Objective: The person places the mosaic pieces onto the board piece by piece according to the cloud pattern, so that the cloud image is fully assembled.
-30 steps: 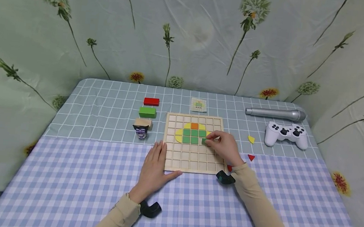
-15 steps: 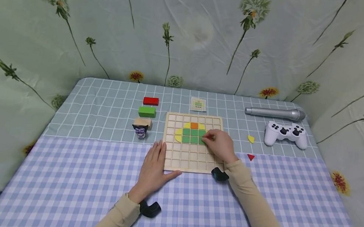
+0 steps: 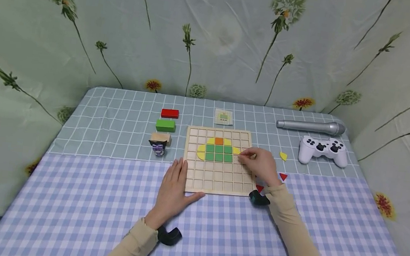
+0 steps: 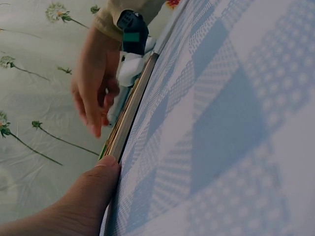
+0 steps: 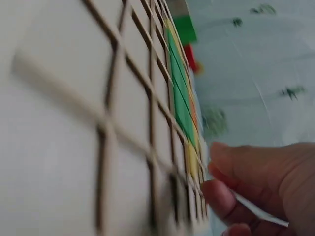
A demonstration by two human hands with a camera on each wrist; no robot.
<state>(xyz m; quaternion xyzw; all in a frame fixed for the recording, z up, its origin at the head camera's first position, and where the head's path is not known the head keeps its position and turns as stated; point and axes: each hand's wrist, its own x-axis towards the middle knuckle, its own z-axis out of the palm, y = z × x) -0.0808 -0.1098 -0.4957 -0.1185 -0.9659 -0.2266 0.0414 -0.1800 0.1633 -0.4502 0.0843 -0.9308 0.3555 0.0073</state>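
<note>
A wooden grid board (image 3: 212, 177) lies on the table. Two rows of green squares (image 3: 219, 153) sit in its cells, an orange square (image 3: 219, 141) above them and yellow rounded pieces (image 3: 201, 151) at the sides. My left hand (image 3: 173, 191) rests flat along the board's left edge, thumb spread at the front corner; in the left wrist view that thumb (image 4: 83, 191) touches the rim. Over the right part of the board hovers my right hand (image 3: 261, 164), fingers loosely bent. The right wrist view shows no piece between the thumb and fingers of this hand (image 5: 266, 182).
Right of the board lie a yellow piece (image 3: 283, 156), a red triangle (image 3: 283, 176) and another red piece (image 3: 260, 188). Farther right are a game controller (image 3: 322, 151) and a microphone (image 3: 308, 126). A pattern card (image 3: 223, 116) lies behind; blocks (image 3: 165, 125) and a figurine (image 3: 158, 148) stand left.
My right hand has set the green square into the lower row's right cell, let go and drawn back to the right. The left hand has stayed put.
</note>
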